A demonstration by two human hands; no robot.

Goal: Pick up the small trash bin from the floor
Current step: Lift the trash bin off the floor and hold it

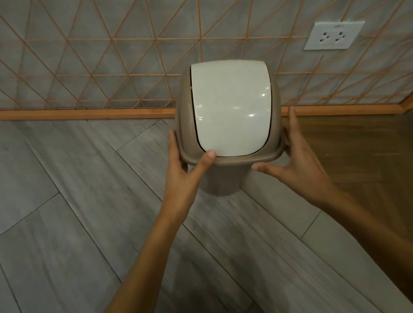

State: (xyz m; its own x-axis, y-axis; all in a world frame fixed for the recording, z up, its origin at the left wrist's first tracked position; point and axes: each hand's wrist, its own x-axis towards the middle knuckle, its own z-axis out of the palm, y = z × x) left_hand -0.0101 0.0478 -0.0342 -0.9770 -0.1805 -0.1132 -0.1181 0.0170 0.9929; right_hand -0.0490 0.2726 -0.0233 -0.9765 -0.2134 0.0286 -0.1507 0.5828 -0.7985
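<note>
The small trash bin (231, 116) is a tan plastic tub with a glossy white swing lid, seen from above near the wall. My left hand (188, 169) grips its left rim, thumb pressed on the front edge of the lid. On the other side, my right hand (291, 156) holds the right rim with fingers spread along the side and the thumb under the front lip. The bin's base shows below the rim and looks raised off the grey floor, though contact with the floor is hard to judge.
A grey tiled wall with orange diagonal lines rises behind the bin, with an orange baseboard (91, 113) and a white power socket (333, 35). Grey plank floor (53, 227) spreads left and below. A wooden floor patch (355, 151) lies at right.
</note>
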